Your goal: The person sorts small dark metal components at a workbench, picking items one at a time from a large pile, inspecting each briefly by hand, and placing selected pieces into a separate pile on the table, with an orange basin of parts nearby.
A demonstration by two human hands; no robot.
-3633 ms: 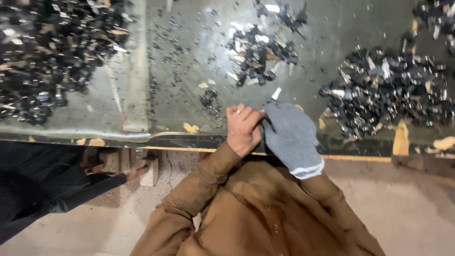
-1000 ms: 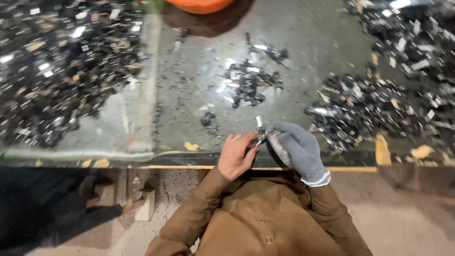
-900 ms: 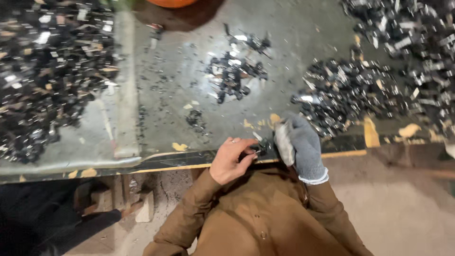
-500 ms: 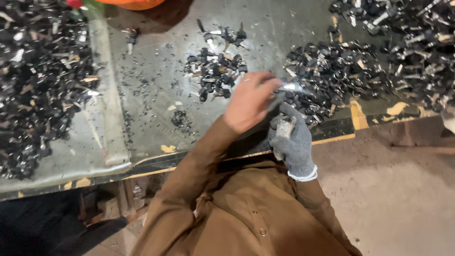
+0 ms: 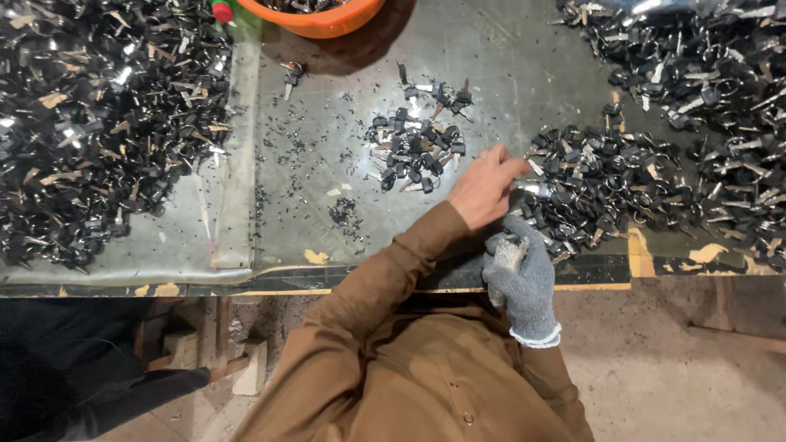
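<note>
Then bare left hand (image 5: 483,187) was pinched on a key (image 5: 536,189) at the key pile (image 5: 610,184); gloved right hand (image 5: 517,274) was curled closed.

- The pile of keys (image 5: 606,184) lies on the tabletop: black-headed keys with silver blades, heaped loose and pointing every way.
- The left hand (image 5: 483,187), bare, reaches its fingertips into the pile's near-left edge.
- The right hand (image 5: 522,278), in a grey knit glove, is curled closed just below the pile.
</note>
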